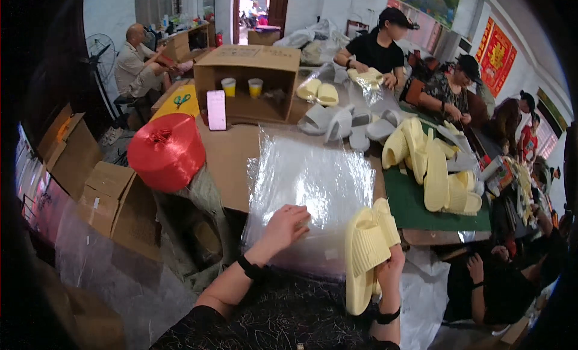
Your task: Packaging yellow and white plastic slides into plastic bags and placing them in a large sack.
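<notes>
Holding a pair of yellow slippers (367,247) on end in the wrapped right hand (392,265), by the table's (226,154) near edge. Resting the loosely curled left hand (283,228) on clear plastic bags (304,175) overhanging that edge, without clearly showing any pinch.

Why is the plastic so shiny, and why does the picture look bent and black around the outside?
In the head view, light glares white off the clear plastic; in the same head view, the fisheye lens curves straight edges and leaves dark corners.
</notes>
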A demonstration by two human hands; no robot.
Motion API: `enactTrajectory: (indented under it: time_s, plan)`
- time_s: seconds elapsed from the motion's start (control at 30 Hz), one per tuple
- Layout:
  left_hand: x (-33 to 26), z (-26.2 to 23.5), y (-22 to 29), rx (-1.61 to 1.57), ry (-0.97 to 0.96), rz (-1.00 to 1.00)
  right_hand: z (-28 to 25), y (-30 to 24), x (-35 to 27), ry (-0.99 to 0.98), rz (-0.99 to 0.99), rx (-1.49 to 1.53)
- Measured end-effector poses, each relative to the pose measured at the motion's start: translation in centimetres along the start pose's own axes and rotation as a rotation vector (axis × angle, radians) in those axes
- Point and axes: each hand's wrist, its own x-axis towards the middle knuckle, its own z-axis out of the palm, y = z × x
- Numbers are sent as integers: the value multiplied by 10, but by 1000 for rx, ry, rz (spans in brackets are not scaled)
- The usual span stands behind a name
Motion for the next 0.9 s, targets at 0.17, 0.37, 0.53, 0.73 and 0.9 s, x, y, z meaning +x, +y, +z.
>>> enactTrajectory:
  time_s: [0.17, 0.37, 0.53, 0.73, 0.9]
  plan:
    - [-7, -1, 3, 64, -8, 15, 7, -9, -8, -60, -16, -3]
    - [14, -2, 2, 100, -57, -36, 13, -8, -5, -147, -6, 44]
    - [40, -7, -9, -34, -136, -279, 25, -26, 14, -355, -32, 16]
    - [60, -20, -13, -216, -5, -381, 26, -12, 17, -426, 6, -155]
    - [52, -4, -15, -338, -25, -302, 24, -12, 9, -484, -17, -228]
